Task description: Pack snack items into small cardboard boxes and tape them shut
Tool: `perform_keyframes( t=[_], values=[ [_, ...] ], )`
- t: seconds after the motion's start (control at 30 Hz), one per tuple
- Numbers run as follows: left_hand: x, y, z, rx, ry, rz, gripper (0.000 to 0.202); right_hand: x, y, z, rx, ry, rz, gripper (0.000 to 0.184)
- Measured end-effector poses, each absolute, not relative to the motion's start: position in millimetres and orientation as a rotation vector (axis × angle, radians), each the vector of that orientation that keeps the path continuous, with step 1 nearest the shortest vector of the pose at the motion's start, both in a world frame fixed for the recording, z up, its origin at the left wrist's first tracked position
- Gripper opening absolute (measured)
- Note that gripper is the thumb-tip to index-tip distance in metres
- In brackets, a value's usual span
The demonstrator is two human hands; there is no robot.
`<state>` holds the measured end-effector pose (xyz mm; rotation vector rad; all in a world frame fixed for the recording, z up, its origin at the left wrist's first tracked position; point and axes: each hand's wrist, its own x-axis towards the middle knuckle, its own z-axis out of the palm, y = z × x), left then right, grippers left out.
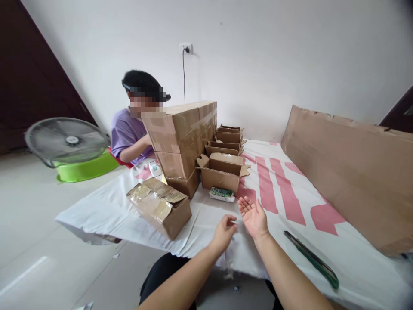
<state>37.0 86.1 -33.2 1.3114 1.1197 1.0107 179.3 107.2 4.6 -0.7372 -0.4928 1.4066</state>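
My left hand (225,232) hovers over the near table edge, fingers loosely curled but apart, with nothing seen in it. Beside it, my right hand (254,217) is turned palm up, its fingers stretched out and the palm bare. Just beyond my hands lies a small green and white box (221,194), in front of an open cardboard carton (222,172) with raised flaps. To the left sits a taped cardboard box (161,206), its top creased. A green box cutter (311,258) rests on the cloth right of my right forearm.
Stacked taped cartons (190,133) rise behind the taped box, with several open cartons (227,137) in a row beside them. A large cardboard sheet (348,176) stands along the right. A person in a purple shirt (127,133) sits behind the stack, near a fan (69,140).
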Motion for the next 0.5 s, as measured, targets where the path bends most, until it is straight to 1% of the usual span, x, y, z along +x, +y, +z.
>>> perform_keyframes(
  t=[0.1,0.17,0.23,0.43,0.5],
  values=[
    [51.7,51.6,-28.7,1.222,0.907,0.904,0.035,172.1,87.1,12.3,-0.703,-0.471,1.424,0.040],
    [54.0,38.2,-24.0,1.182,0.851,0.860,0.038,167.5,74.5,15.1,-0.698,-0.464,1.437,0.041],
    [51.4,30.6,-19.7,1.173,0.868,0.824,0.033,164.6,62.8,17.0,-0.703,-0.466,1.448,0.040],
    [17.2,13.7,-16.7,1.375,1.161,0.748,0.007,175.2,29.9,19.1,-0.773,-0.535,1.410,0.034],
    [1.6,5.7,-17.3,1.505,1.293,0.719,0.007,181.4,19.7,15.6,-0.824,-0.569,1.380,0.033]
  ],
)
